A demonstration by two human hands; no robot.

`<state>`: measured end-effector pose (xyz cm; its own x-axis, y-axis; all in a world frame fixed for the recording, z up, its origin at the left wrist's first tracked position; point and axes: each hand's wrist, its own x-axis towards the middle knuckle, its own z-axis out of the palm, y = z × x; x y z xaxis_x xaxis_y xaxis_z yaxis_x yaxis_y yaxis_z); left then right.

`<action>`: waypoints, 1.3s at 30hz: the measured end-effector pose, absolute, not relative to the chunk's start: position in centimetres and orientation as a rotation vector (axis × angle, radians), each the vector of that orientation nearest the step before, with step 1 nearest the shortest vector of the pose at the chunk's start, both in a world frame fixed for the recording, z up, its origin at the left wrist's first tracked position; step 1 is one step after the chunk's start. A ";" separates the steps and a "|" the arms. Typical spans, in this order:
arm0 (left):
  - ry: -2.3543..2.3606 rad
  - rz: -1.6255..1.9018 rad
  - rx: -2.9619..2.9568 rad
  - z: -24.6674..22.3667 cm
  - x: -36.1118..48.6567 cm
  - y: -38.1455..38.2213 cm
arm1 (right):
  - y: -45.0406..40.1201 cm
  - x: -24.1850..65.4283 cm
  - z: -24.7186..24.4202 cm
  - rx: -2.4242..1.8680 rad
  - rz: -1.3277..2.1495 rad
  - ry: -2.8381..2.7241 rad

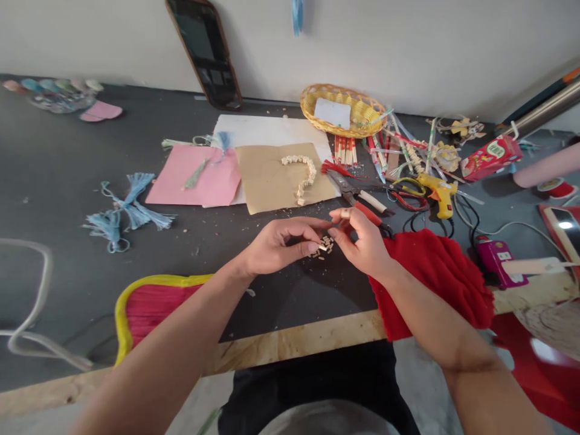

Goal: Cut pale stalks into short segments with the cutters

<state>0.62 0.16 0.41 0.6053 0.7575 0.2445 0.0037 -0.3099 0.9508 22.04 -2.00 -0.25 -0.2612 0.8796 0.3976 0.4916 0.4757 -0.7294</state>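
Fingers of our left hand [277, 244] pinch a piece [322, 247]; we cannot tell our right hand [366, 246]'s grip; brushing the loose pile [328, 243] could scatter it.

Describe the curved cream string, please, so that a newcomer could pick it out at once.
On the dark table, find the brown paper, just right of the pink paper. On its right half the cream string curves like a hook. Knobbly and pale, it differs from the stringy red tassel beside it.
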 end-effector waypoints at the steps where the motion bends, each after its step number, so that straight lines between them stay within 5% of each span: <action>1: 0.613 0.844 1.716 0.4 0.6 0.1 | -2.0 22.1 -0.3 -1.136 0.613 -1.930; 23: 0.560 0.868 2.312 1.3 1.4 -0.4 | -2.4 21.9 0.5 -1.167 0.780 -1.703; 39: 0.783 1.115 2.136 0.9 1.3 -0.2 | -2.3 22.3 1.0 -1.267 0.707 -1.634</action>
<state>1.33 -0.19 0.87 0.4735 0.7259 0.4989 0.2235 -0.6469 0.7291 22.25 -2.32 0.99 -0.0469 0.9478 0.3154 0.4191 0.3053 -0.8551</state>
